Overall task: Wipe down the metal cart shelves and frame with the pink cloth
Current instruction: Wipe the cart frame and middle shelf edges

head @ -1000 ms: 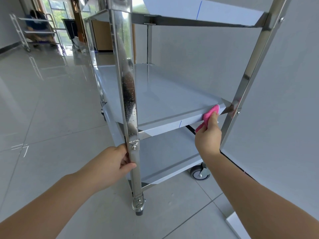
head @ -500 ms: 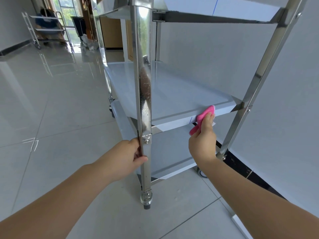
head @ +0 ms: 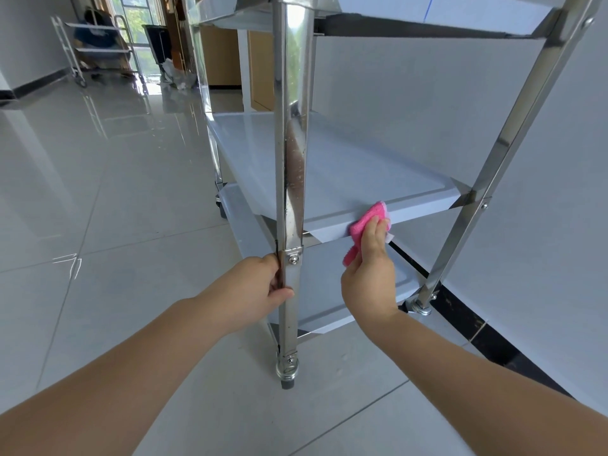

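Left hand (head: 260,291) is wrapped around the cart's near post (head: 291,159), just below the bolted bracket at middle-shelf height. Right hand (head: 368,274) grips the pink cloth (head: 362,223) and presses it to the front edge of the middle shelf (head: 345,166), between the near post and the right post (head: 487,199). A tail of cloth hangs below that edge. I note the lower shelf (head: 322,284) underneath, glossy tile floor (head: 131,192), a grey wall (head: 411,110) beside, and a second cart (head: 98,51) far back left.

Glossy grey tiled floor (head: 115,199). Pale wall (head: 411,103) at right, dark skirting (head: 467,311) along its foot. Far back: white rack (head: 95,51), dark bin (head: 158,37), bright window (head: 138,14), wooden cabinet (head: 220,57).
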